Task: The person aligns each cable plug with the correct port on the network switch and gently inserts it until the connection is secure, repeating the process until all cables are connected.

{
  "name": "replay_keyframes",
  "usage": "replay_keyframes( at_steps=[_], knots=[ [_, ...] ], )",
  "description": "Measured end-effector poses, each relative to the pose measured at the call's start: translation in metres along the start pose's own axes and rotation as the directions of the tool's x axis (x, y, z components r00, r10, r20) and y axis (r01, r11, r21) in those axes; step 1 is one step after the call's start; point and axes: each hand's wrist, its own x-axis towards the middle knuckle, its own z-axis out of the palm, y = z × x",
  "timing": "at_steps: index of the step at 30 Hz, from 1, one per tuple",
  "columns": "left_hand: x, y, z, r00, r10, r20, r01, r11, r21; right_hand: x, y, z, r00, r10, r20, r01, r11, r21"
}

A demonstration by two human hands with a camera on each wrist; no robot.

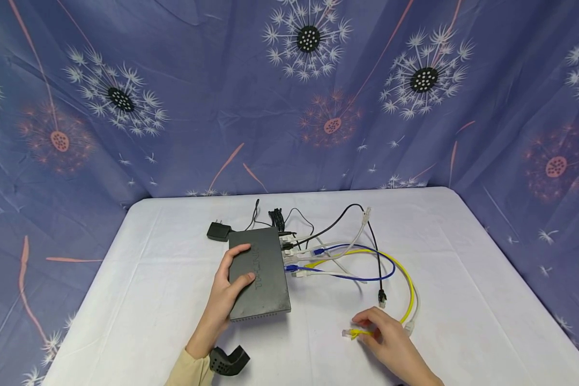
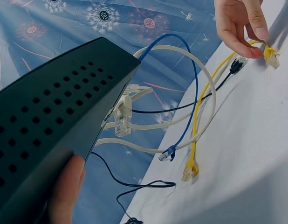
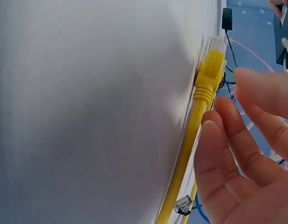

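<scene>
My left hand (image 1: 222, 289) grips a black network switch (image 1: 260, 292) by its left side, with two digits over its top face. In the left wrist view one fingertip (image 2: 72, 179) presses beside the perforated side. Cables run from the switch's right side: blue (image 1: 391, 268), black (image 1: 340, 217) and white ones. My right hand (image 1: 391, 340) is low over the table by one end of a yellow network cable (image 1: 407, 284). Its loosely bent fingers (image 3: 237, 135) stand apart, next to the clear-tipped yellow plug (image 3: 211, 67), which lies outside their grasp.
A black power adapter (image 1: 219, 231) lies behind the switch, near a bundled black cord (image 1: 276, 219). The black cable's loose plug (image 1: 382, 297) lies just beyond my right hand. A black wrist mount (image 1: 229, 361) sits at my left wrist. A patterned curtain (image 1: 231, 134) hangs behind the white-covered table (image 1: 149, 300).
</scene>
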Motion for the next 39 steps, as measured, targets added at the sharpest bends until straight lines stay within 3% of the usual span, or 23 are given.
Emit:
replay_keyframes(
  at_steps=[4,11,21,33,39],
  knots=[
    [0.000,0.000,0.000,1.000,-0.002,-0.002,0.002,1.000,-0.003,0.000,0.000,0.001,1.000,-0.026,0.009,0.026,1.000,0.006],
    [-0.001,0.000,0.001,1.000,-0.009,-0.002,0.009,1.000,-0.015,-0.001,-0.001,0.001,0.996,0.046,0.080,-0.046,0.999,0.003],
    [-0.002,0.000,0.000,1.000,-0.013,-0.003,0.013,1.000,-0.019,0.000,-0.003,0.000,0.983,0.093,0.156,-0.087,0.995,-0.046],
    [-0.004,-0.002,0.000,1.000,-0.015,-0.008,0.015,1.000,-0.015,0.000,-0.005,0.002,0.999,0.037,0.020,-0.036,0.997,-0.074],
    [-0.004,-0.002,0.000,1.000,-0.015,-0.011,0.014,1.000,-0.020,0.005,-0.010,-0.002,0.999,0.024,-0.035,-0.025,1.000,-0.003]
  ],
)
